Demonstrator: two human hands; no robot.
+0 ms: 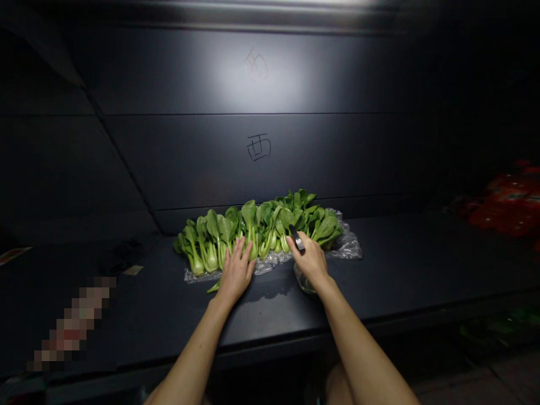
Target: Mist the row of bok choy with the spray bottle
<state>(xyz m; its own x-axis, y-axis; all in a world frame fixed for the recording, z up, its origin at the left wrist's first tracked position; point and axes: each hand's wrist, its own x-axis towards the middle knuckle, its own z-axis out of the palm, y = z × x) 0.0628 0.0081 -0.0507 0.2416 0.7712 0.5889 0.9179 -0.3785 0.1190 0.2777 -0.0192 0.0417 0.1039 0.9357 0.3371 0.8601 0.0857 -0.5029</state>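
Counted roughly ten bok choy heads (253,228) in one row just beyond both hands, one clear plastic sheet (348,244) under them, one small dark tool (296,237) in the right hand (311,261), one loose leaf (214,287) beside the left hand (236,271)

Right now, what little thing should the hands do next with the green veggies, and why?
Probably slide the left hand onto one bok choy stalk and steady it: it lies flat at the row's base, while the right hand has a small dark tool in its grip, poised at the stems.
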